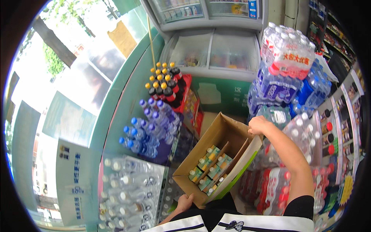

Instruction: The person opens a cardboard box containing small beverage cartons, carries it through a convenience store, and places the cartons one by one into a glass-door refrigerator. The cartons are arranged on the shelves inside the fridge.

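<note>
An open cardboard box (189, 162) with a green stripe stands tilted in front of my body. My right hand (257, 125) grips the upper edge at its far right corner. At the near left corner, low down, my left hand (185, 201) is closed on the cardboard, its fingers partly hidden. Inside, several small green and yellow cartons with white caps (213, 171) fill the nearer part, in rows between cardboard dividers (236, 153). The far part of the box shows bare cardboard.
Bottles with purple caps (156, 116), blue caps (134, 132) and white caps (123, 195) stand left. Dark bottles with yellow caps (163, 85) are behind. Wrapped bottle packs (287, 53) are stacked right, beside shelves (342, 116). A glass-lidded freezer (208, 69) stands ahead.
</note>
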A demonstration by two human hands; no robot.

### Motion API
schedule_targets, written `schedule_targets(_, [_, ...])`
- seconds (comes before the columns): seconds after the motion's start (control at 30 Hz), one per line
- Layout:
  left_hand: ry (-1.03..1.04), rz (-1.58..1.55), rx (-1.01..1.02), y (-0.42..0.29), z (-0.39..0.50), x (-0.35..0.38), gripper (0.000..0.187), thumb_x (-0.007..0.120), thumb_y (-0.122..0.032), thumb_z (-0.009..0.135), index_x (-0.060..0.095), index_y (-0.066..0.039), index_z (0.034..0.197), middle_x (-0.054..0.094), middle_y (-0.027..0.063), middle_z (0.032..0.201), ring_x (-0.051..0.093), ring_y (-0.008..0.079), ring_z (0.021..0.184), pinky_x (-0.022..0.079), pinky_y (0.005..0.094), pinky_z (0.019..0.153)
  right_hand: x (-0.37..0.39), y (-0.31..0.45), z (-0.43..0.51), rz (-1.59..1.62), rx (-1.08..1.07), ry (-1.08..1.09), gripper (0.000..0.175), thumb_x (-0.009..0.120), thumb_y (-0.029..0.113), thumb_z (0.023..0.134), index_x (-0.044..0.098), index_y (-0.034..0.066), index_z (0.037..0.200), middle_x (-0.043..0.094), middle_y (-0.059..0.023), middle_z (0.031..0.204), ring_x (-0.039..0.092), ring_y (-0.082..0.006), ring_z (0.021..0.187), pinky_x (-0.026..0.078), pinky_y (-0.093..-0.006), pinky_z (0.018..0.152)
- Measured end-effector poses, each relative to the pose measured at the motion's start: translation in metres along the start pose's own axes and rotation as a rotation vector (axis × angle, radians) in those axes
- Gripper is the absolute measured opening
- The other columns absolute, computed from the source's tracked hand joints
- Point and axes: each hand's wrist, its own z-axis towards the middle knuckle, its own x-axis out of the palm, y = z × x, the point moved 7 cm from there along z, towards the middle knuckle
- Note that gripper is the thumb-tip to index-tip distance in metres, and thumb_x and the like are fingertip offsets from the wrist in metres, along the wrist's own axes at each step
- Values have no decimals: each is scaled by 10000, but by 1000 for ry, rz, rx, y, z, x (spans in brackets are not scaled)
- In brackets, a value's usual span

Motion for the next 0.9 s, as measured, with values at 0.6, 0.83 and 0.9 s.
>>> schedule_targets(0.6, [-88,-120,61,-347,226,-93,467,498,-389,831,627,60,813,623,251,753,632,368,768,476,414,715,-344,-199,238,-116,-78,-156,295,611,365,769,700,84,789,664,-127,830,625,-293,846,484,-398,726])
schedule_targets(0.83, [-135,-304,125,-506,299,-135,445,477,-349,844,627,69,814,628,206,671,639,300,666,484,397,651,-450,-303,341,-174,-123,-248,350,609,403,753,687,62,768,659,-152,829,624,-317,837,489,-411,704])
schedule_targets(0.9, [-136,-247,117,-543,322,-134,461,471,-366,836,628,67,816,621,208,671,638,297,679,482,394,664,-466,-341,371,-235,-74,-267,368,619,415,746,675,52,735,655,-165,813,624,-330,822,490,-423,685])
